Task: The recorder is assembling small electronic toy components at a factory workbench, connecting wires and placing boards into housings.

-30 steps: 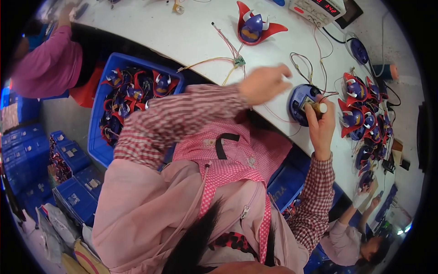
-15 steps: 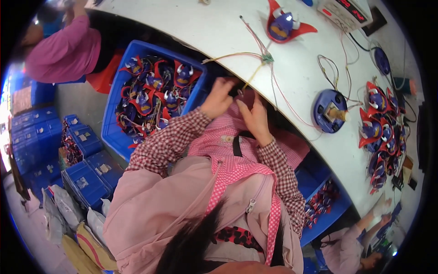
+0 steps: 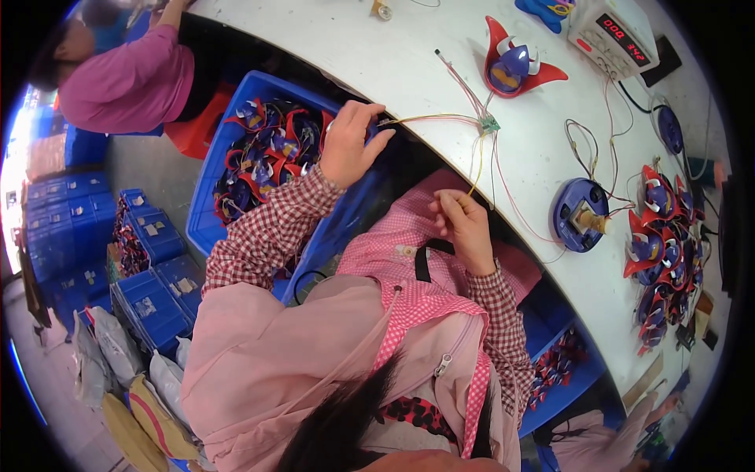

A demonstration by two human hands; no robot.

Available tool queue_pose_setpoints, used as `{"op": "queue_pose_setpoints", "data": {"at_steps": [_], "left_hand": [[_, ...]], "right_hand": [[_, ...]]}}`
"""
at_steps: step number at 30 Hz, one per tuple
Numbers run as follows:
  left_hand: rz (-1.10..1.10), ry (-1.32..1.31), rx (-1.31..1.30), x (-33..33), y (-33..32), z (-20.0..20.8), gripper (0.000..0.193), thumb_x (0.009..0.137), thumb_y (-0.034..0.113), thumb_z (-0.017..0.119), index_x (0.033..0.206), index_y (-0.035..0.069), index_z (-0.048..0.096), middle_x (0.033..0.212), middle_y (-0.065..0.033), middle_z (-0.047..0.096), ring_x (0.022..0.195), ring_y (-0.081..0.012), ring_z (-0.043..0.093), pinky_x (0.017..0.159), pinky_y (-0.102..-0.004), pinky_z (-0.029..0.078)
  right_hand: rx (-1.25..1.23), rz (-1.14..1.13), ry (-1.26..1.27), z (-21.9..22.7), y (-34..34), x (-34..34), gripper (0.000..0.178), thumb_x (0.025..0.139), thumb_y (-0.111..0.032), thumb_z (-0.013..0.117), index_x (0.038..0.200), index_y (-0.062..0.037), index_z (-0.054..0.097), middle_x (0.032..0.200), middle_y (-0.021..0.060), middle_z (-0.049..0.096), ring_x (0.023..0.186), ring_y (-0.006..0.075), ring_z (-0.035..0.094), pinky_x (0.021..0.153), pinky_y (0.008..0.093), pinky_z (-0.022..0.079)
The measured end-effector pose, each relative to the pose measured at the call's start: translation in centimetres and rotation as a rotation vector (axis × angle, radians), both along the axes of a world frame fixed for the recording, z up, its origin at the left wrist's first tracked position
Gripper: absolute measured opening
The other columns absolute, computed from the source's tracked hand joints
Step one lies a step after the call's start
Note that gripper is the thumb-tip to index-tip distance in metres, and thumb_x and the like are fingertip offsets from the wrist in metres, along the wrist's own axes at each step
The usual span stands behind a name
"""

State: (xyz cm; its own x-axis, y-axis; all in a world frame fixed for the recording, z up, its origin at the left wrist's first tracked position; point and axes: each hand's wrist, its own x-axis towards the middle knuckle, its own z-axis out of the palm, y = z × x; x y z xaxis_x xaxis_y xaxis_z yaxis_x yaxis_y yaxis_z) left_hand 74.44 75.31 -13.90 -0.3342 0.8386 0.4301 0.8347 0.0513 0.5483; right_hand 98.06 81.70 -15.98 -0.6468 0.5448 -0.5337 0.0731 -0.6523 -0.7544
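Note:
A small green circuit board (image 3: pixel 489 123) with several thin wires lies near the edge of the white table. My left hand (image 3: pixel 351 148) is at the table edge above the blue bin, thumb and fingers apart. Between them, but not gripped, is the bare tip of an orange-yellow wire (image 3: pixel 432 118) from the board. Below the edge, my right hand (image 3: pixel 465 228) is closed in a pinch where a yellow wire (image 3: pixel 478 167) hangs down from the board; the wire's end is hidden at the fingers. A purple horned figure head with a red collar (image 3: pixel 513 69) lies beyond the board, joined by wires.
Left of me, a blue bin (image 3: pixel 206 185) holds several similar heads. On the table are a round purple speaker-like part (image 3: pixel 580 214), a pile of heads (image 3: pixel 657 252) and a white power supply (image 3: pixel 613 35). Co-workers sit at left (image 3: pixel 130 82) and lower right (image 3: pixel 590 440).
My hands have moved apart: the left went up and left to the orange-yellow wire's tip and opened, the right shifted slightly right and down. The view has shifted a little.

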Motion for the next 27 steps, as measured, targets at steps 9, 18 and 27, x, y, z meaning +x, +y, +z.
{"op": "queue_pose_setpoints", "data": {"at_steps": [9,18,27], "left_hand": [[-0.041,-0.441,-0.151,4.1,1.1,1.6,0.031,0.076,0.009,0.069,0.104,0.001,0.057,0.091,-0.0083,0.054,0.079,-0.0190,0.053,0.065,-0.0295,0.045],[-0.552,0.183,-0.013,6.8,12.6,3.1,0.031,0.083,0.012,0.061,0.114,0.009,0.060,0.094,-0.0093,0.050,0.089,-0.0265,0.047,0.080,-0.0354,0.041],[-0.764,-0.047,-0.086,6.4,16.6,1.3,0.015,0.083,0.014,0.062,0.096,0.006,0.065,0.088,-0.0071,0.049,0.089,-0.0238,0.045,0.080,-0.0333,0.039]], "right_hand": [[-0.017,-0.017,0.132,2.1,0.1,1.2,0.016,0.091,-0.019,0.057,0.096,-0.0037,0.060,0.076,0.0009,0.061,0.054,0.0032,0.045,0.046,0.0165,0.034],[0.008,-0.008,0.118,2.0,0.3,2.4,0.014,0.091,-0.018,0.057,0.094,-0.0042,0.060,0.073,-0.0009,0.058,0.054,0.0031,0.043,0.047,0.0161,0.033],[0.022,-0.030,0.122,1.0,1.1,3.4,0.017,0.091,-0.019,0.057,0.095,-0.0026,0.058,0.071,-0.0010,0.055,0.053,0.0033,0.041,0.047,0.0163,0.032]]}}
